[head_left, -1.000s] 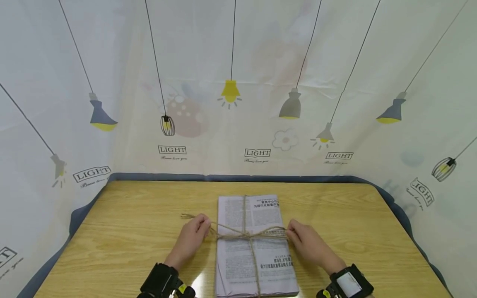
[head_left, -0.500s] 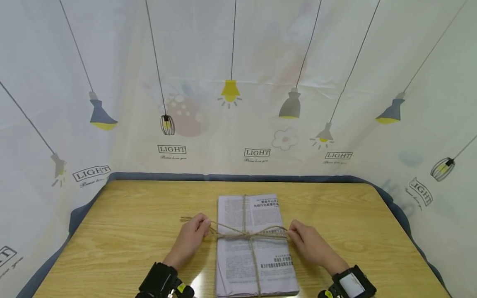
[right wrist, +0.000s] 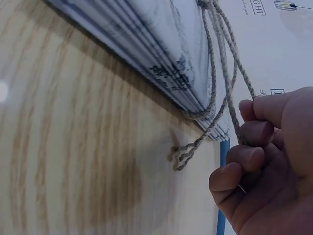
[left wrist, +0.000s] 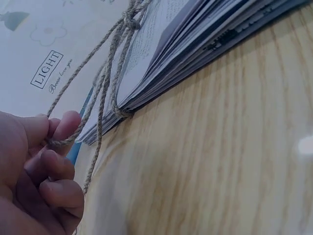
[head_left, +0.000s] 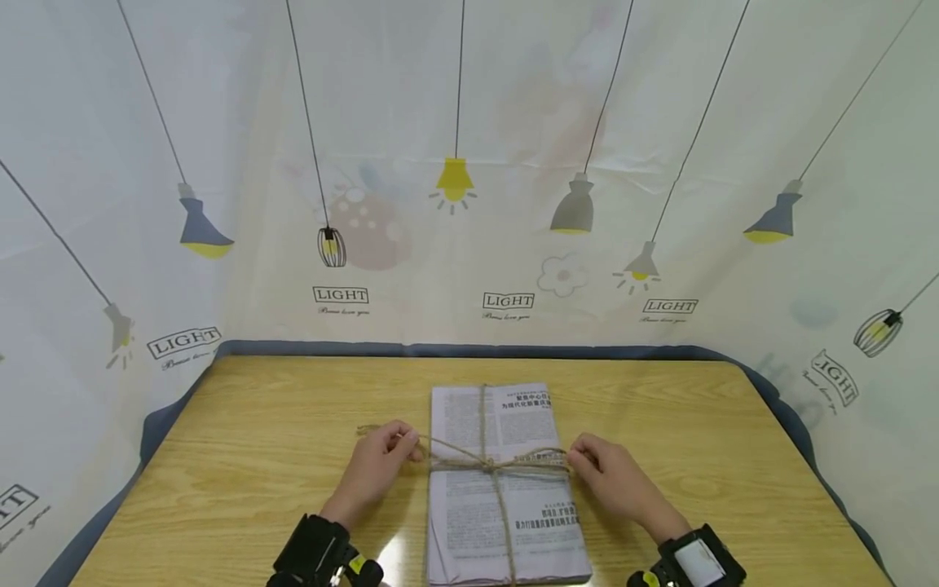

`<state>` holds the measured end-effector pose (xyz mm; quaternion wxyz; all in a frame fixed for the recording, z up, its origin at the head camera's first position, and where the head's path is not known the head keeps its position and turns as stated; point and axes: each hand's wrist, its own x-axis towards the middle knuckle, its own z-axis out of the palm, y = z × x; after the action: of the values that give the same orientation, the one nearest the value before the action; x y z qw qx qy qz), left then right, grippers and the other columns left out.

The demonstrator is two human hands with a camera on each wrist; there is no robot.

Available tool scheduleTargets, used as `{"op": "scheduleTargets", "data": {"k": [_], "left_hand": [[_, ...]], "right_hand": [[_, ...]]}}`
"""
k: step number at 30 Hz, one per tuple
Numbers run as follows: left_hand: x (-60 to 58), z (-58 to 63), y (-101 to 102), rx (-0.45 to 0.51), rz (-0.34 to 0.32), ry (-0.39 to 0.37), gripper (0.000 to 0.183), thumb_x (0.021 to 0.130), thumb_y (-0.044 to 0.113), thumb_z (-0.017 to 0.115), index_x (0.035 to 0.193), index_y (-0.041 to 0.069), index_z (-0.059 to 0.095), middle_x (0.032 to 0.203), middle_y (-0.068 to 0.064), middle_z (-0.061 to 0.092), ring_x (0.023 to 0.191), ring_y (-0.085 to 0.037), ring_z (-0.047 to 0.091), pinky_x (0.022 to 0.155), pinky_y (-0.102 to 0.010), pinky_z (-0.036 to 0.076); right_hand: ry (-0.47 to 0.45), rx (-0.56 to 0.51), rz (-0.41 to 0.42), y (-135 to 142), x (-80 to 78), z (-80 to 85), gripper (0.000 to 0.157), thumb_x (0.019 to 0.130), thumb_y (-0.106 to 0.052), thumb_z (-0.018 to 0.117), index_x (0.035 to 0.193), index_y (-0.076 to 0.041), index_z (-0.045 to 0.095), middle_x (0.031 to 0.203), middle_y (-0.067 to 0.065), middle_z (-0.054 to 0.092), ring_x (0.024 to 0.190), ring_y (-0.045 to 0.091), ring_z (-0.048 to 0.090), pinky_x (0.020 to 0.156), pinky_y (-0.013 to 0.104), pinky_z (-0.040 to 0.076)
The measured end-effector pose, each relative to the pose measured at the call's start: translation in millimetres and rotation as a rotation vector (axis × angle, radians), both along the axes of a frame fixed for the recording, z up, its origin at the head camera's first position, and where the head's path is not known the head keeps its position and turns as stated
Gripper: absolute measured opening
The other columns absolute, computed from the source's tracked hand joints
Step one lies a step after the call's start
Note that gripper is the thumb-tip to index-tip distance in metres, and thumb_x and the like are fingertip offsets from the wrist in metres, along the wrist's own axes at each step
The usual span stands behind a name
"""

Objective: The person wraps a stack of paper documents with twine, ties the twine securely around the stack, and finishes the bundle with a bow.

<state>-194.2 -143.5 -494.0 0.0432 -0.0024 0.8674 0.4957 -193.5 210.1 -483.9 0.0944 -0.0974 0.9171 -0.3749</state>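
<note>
A stack of folded newspapers (head_left: 469,522) lies on the table, bound crosswise with brown twine (head_left: 500,505). Near the middle of the top sheet sits a knot (head_left: 488,465) with loops drawn out to both sides. Left of the stack, my left hand (head_left: 376,463) pinches a twine loop between thumb and fingers, as the left wrist view shows, with the loop (left wrist: 66,141) around a finger. My right hand (head_left: 614,479) pinches the loop on the other side, its fingers (right wrist: 257,132) curled. Short doubled twine ends (right wrist: 188,152) hang beside the stack in the right wrist view.
The wooden table (head_left: 293,399) carries the stack at its near middle. Behind it hangs a pale cloth (head_left: 440,81) printed with lamps, with a dark blue band (head_left: 506,352) along the table's far edge. Black wrist cameras (head_left: 311,553) are strapped to both forearms.
My right wrist has shifted slightly to the right. Both hands keep hold of the twine, and the newspaper stack stays where it was.
</note>
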Motion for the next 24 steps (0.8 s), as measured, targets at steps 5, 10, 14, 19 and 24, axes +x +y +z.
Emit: {"op": "scheduleTargets", "data": {"k": [5, 10, 14, 19, 24], "left_hand": [[-1.1, 1.2, -1.7, -0.051, 0.014, 0.035, 0.021, 0.101, 0.032, 0.052, 0.102, 0.019, 0.069, 0.089, 0.004, 0.065, 0.078, -0.014, 0.056, 0.070, -0.030, 0.043], [-1.4, 3.4, -2.1, -0.098, 0.014, 0.063, 0.020, 0.101, 0.031, 0.054, 0.103, 0.019, 0.070, 0.086, 0.004, 0.064, 0.076, -0.012, 0.057, 0.066, -0.030, 0.043], [-1.9, 4.8, -0.5, -0.150, -0.003, 0.084, 0.018, 0.100, 0.030, 0.056, 0.102, 0.019, 0.070, 0.084, 0.006, 0.064, 0.072, -0.011, 0.057, 0.063, -0.028, 0.042], [-2.1, 6.2, 1.0, -0.224, -0.031, 0.104, 0.017, 0.099, 0.032, 0.057, 0.106, 0.021, 0.068, 0.091, 0.005, 0.066, 0.068, -0.009, 0.052, 0.063, -0.027, 0.041], [-1.1, 6.2, -2.0, -0.268, -0.030, 0.104, 0.020, 0.100, 0.035, 0.055, 0.112, 0.024, 0.066, 0.099, 0.006, 0.067, 0.073, -0.008, 0.054, 0.070, -0.030, 0.043]], "right_hand": [[-0.002, -0.030, -0.024, -1.6, 0.3, 6.5, 0.013, 0.101, -0.020, 0.053, 0.093, -0.014, 0.061, 0.076, -0.001, 0.053, 0.067, 0.011, 0.049, 0.060, 0.022, 0.038], [-0.005, -0.036, -0.036, -2.5, 0.6, 9.7, 0.013, 0.101, -0.021, 0.054, 0.093, -0.013, 0.061, 0.076, -0.001, 0.054, 0.069, 0.011, 0.050, 0.060, 0.022, 0.039], [-0.001, -0.027, -0.047, -2.3, 0.5, 9.1, 0.013, 0.100, -0.022, 0.055, 0.095, -0.013, 0.062, 0.078, -0.001, 0.056, 0.069, 0.011, 0.051, 0.061, 0.022, 0.040], [0.010, -0.010, -0.049, -1.1, -0.2, 7.8, 0.012, 0.100, -0.023, 0.056, 0.099, -0.014, 0.064, 0.086, -0.001, 0.060, 0.072, 0.011, 0.052, 0.063, 0.023, 0.042], [0.047, 0.028, -0.047, 5.0, -0.3, 8.2, 0.014, 0.100, -0.022, 0.055, 0.105, -0.014, 0.065, 0.099, 0.000, 0.064, 0.078, 0.011, 0.053, 0.068, 0.024, 0.044]]}}
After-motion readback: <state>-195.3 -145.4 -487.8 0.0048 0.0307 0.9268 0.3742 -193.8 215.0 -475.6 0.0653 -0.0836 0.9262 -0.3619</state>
